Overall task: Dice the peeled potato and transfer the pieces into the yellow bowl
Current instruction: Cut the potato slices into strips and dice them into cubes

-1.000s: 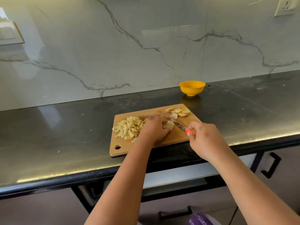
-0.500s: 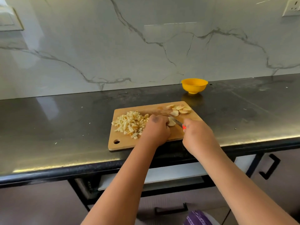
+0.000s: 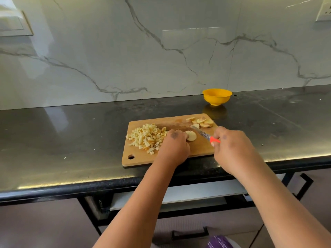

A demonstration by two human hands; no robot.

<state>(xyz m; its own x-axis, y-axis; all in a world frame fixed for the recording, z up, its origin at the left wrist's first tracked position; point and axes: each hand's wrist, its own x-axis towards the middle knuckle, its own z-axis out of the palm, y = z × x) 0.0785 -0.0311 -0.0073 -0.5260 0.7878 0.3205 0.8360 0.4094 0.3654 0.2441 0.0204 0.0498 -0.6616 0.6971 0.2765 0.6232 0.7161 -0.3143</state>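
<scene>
Lifted off the slice point(image 3: 191, 136) since a moment ago, the knife point(image 3: 201, 133) is gripped by the right hand point(image 3: 231, 149). Left hand point(image 3: 174, 146) pins the slice mid-board point(image 3: 143, 158); best to keep fingertips tucked and cut even strips, then crosswise.

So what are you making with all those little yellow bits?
A person is dicing potato on a wooden cutting board. The left hand holds down a pale potato slice, and the right hand grips a small orange-handled knife. A pile of diced potato pieces sits on the board's left, uncut slices at its far corner. The round yellow bowl waits behind.
</scene>
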